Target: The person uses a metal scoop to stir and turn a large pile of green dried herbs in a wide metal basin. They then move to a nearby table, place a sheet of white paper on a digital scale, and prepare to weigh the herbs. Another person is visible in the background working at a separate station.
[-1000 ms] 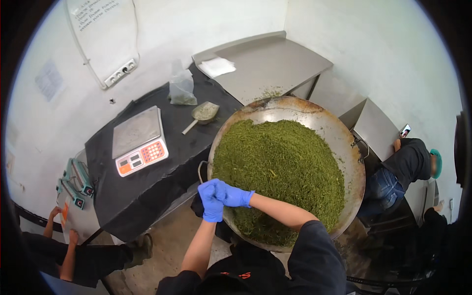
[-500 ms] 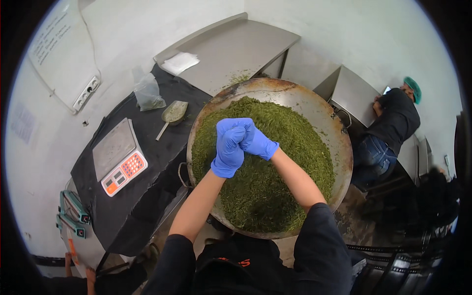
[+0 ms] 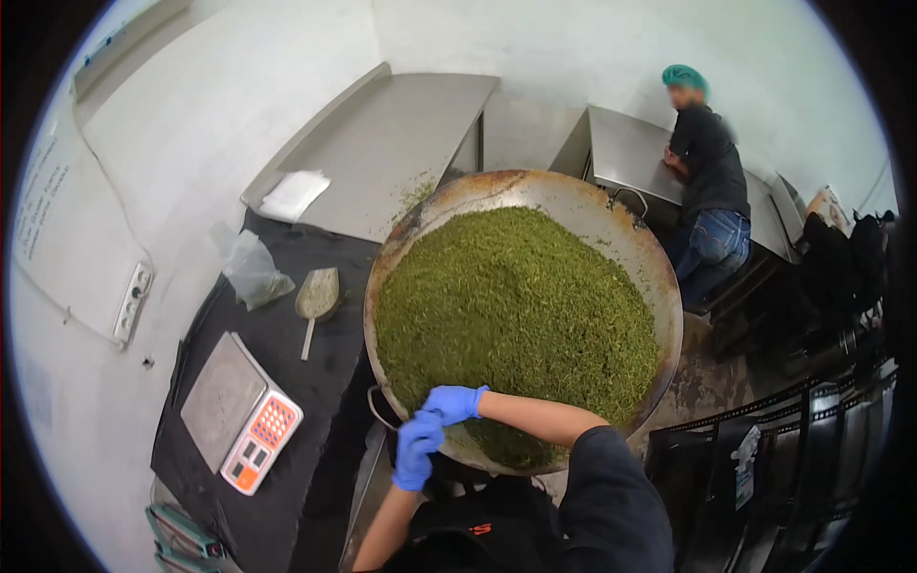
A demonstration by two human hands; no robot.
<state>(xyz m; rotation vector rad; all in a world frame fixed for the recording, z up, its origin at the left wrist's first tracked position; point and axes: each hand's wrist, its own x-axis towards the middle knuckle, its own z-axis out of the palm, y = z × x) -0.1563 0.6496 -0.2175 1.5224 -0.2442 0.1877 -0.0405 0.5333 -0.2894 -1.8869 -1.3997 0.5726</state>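
A wide, round metal pan [image 3: 661, 286] with a browned rim holds a large heap of chopped green leaves [image 3: 516, 315]. My left hand [image 3: 415, 451], in a blue glove, is at the pan's near-left rim with its fingers closed. My right hand [image 3: 455, 404], gloved the same way, is just above and to the right of it, over the edge of the heap, and the two hands touch. Its fingers are curled too. Whatever the hands may hold is hidden by the gloves.
Left of the pan, a black-covered table [image 3: 330, 411] bears a scale [image 3: 239, 411], a metal scoop [image 3: 318, 294] and a clear plastic bag [image 3: 254, 272]. White sheets [image 3: 294, 196] lie on a steel table [image 3: 401, 124] behind. A person in a green hair cap [image 3: 712, 172] leans at another steel table.
Both my hands have moved from above the middle of the heap toward me and left, to the near-left rim. The view has shifted, and the other person now faces more this way.
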